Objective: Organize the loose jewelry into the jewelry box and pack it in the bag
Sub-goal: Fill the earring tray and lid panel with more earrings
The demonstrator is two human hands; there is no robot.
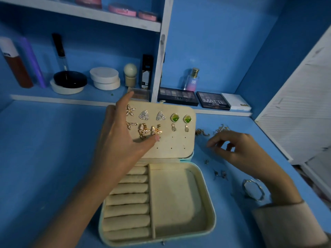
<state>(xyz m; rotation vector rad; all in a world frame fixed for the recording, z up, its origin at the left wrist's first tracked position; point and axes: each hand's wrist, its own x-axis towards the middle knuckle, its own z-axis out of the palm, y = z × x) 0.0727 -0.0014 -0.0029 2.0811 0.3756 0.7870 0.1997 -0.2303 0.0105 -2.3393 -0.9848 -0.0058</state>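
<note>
An open cream jewelry box (206, 208) lies on the blue desk. Its raised lid panel (175, 142) carries several earrings: star, triangle, green stone (175, 117), pineapple and butterfly (156, 130) pairs. My left hand (120, 138) lies spread over the panel's left side, fingers straight, thumb tip just under the butterfly earrings. My right hand (240, 149) hovers over the desk to the right of the box, fingers loosely curled near loose gold chains (202, 132); whether it pinches anything I cannot tell. Small loose studs (220, 174) and a round silver piece (253, 189) lie beside it.
Along the back shelf stand makeup palettes (178, 98), a perfume bottle (192, 80), white jars (104, 77), a dark bowl (69, 80) and tall bottles (16, 63). A white louvred door (300, 111) stands at the right. No bag is in view.
</note>
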